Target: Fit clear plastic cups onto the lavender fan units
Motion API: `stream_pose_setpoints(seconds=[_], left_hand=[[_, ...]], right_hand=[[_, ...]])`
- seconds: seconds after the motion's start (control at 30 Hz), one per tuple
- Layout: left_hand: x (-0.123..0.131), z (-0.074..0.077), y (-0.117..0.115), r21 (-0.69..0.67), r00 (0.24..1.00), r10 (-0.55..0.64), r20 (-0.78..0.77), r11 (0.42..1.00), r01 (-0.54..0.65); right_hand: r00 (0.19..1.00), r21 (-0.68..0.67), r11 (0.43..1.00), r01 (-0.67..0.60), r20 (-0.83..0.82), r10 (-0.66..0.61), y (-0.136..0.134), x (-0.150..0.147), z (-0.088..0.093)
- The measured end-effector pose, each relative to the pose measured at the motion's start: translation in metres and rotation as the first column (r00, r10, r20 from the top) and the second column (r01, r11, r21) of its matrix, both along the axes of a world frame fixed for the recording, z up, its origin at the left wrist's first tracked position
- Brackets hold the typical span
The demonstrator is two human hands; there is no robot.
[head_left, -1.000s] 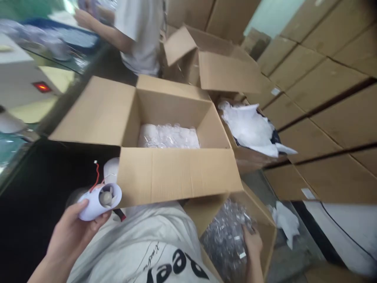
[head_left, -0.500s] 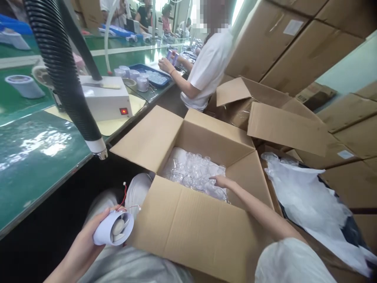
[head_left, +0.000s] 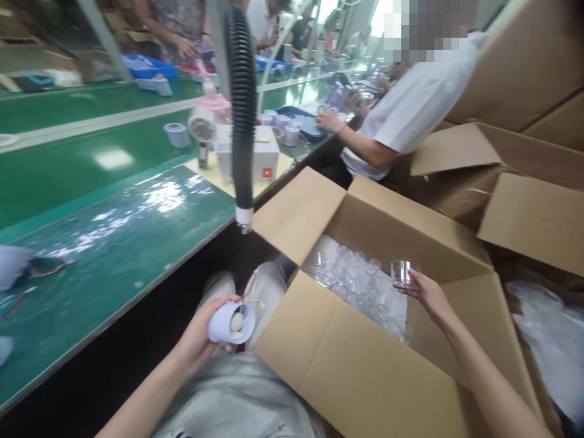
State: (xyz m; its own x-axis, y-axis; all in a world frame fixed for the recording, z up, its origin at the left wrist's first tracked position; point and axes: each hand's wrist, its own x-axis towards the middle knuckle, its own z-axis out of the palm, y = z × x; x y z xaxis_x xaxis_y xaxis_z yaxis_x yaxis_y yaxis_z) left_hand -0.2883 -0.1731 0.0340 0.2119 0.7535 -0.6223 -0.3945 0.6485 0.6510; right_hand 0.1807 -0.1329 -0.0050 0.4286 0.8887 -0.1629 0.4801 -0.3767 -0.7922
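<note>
Over my lap, my left hand (head_left: 203, 325) is closed around a pale lilac fan housing (head_left: 221, 322). White blades show inside its round opening, and thin red and white wires stick out at the top. My right hand (head_left: 426, 292) pinches a clear plastic cup (head_left: 401, 275) by its side, raised above the contents of an open cardboard box (head_left: 360, 371). Inside that box lie many similar clear plastic cups (head_left: 353, 277), heaped on white wrapping.
A black ribbed hose (head_left: 243, 115) hangs by the bench edge. On the green bench (head_left: 132, 225) stand a white box-shaped device (head_left: 260, 159) with a lit red switch and several lilac parts. A co-worker (head_left: 424, 97) sits beyond the box; more cartons (head_left: 538, 219) stand at right.
My right hand has come up out of the heap with a clear cup in it. The left hand keeps hold of the fan housing. The view has swung left.
</note>
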Motion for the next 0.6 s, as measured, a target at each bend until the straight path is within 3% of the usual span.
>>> stream_pose_setpoints(seconds=[0.07, 0.1, 0.17, 0.2, 0.23, 0.27, 0.33, 0.43, 0.53, 0.6], left_hand=[[-0.004, -0.003, -0.002, 0.032, 0.996, -0.081, 0.042, 0.996, 0.079], [-0.006, -0.003, -0.003, 0.059, 0.992, -0.117, 0.051, 0.992, 0.114], [-0.01, -0.001, -0.005, 0.121, 0.982, -0.186, 0.015, 0.976, 0.183], [-0.012, 0.0, -0.005, 0.15, 0.976, -0.216, -0.021, 0.965, 0.217], [-0.015, 0.003, -0.006, 0.169, 0.97, -0.237, -0.058, 0.955, 0.243], [-0.018, 0.005, -0.006, 0.182, 0.963, -0.251, -0.096, 0.947, 0.265], [-0.024, 0.009, -0.007, 0.202, 0.942, -0.286, -0.174, 0.926, 0.318], [-0.033, 0.014, -0.01, 0.327, 0.878, -0.319, -0.358, 0.837, 0.438], [-0.039, 0.02, -0.016, 0.481, 0.772, -0.21, -0.6, 0.676, 0.558], [-0.041, 0.024, -0.02, 0.497, 0.697, -0.128, -0.705, 0.611, 0.616]], right_hand=[[0.983, 0.061, 0.984, -0.17, -0.063, 0.174, -0.01, -0.048, 0.019], [0.929, 0.098, 0.926, -0.365, -0.025, 0.369, -0.018, -0.079, 0.028], [0.713, 0.106, 0.706, -0.701, 0.151, 0.685, -0.037, -0.147, 0.044], [0.554, 0.067, 0.556, -0.829, 0.245, 0.796, -0.045, -0.18, 0.051], [0.424, 0.041, 0.438, -0.898, 0.348, 0.837, -0.053, -0.21, 0.056], [0.344, 0.056, 0.358, -0.932, 0.453, 0.823, -0.058, -0.236, 0.061], [0.31, 0.066, 0.338, -0.939, 0.589, 0.746, -0.06, -0.273, 0.064], [0.311, 0.01, 0.398, -0.917, 0.641, 0.702, -0.05, -0.298, 0.062], [0.265, -0.061, 0.332, -0.941, 0.479, 0.837, -0.038, -0.301, 0.061], [0.286, -0.035, 0.306, -0.952, 0.266, 0.921, -0.034, -0.301, 0.063]])
